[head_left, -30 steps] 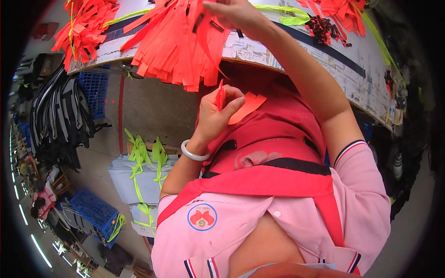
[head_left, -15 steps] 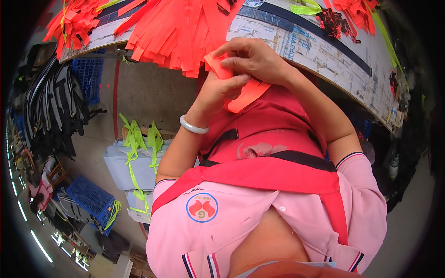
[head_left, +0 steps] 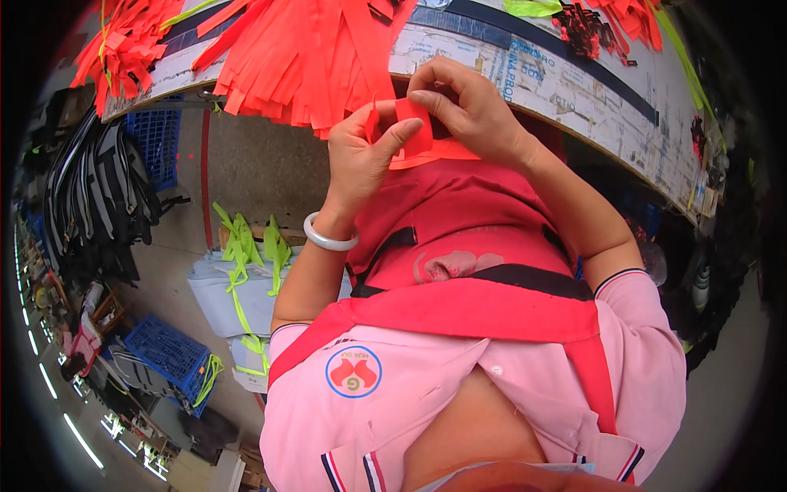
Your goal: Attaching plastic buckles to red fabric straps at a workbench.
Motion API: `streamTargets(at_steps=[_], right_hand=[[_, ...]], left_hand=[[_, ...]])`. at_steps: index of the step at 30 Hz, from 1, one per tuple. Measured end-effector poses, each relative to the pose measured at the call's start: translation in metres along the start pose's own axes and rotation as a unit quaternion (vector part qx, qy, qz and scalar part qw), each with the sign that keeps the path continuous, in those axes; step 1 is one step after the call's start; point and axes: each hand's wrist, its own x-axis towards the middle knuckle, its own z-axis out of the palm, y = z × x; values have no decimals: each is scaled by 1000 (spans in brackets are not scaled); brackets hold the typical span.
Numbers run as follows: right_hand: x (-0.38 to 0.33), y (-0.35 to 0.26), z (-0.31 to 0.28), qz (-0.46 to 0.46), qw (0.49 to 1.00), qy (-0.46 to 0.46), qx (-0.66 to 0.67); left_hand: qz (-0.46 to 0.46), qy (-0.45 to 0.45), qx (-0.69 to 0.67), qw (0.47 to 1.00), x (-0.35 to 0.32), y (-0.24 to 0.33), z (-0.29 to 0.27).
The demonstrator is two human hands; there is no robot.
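- The left hand and the right hand meet just below the edge of the worktable, and both pinch the same orange strap piece.
- The left hand grips the strap piece's left end between thumb and curled fingers; a white bangle sits on that wrist, further from the worktable.
- The right hand comes down from the worktable side with its fingertips pressed on the top of the folded piece, so neither hand is spread.
- The strap piece stands folded upright between the two hands, and its lower part lies flat against the red apron, just in front of the worktable's edge.
- A heap of orange straps hangs over the worktable's near edge, just left of the hands and almost touching the left thumb.
- More orange straps lie at the worktable's far left end.
- Small dark clips rest on the worktable's top, well right of the hands.
- Beneath the worktable, to the left, black straps hang beside a blue crate.
- Neon yellow straps drape over a grey box on the floor, further out from the worktable.
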Motion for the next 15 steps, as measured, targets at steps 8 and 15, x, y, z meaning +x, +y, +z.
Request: streamTargets(at_steps=[8, 15], right_hand=[[-8, -1, -17, -45, 987, -85, -128], [-13, -8, -21, -13, 970, -169, -177]], left_hand=[[-62, -37, 14, 997, -2, -4, 5], [-118, -41, -10, 992, -2, -8, 6]])
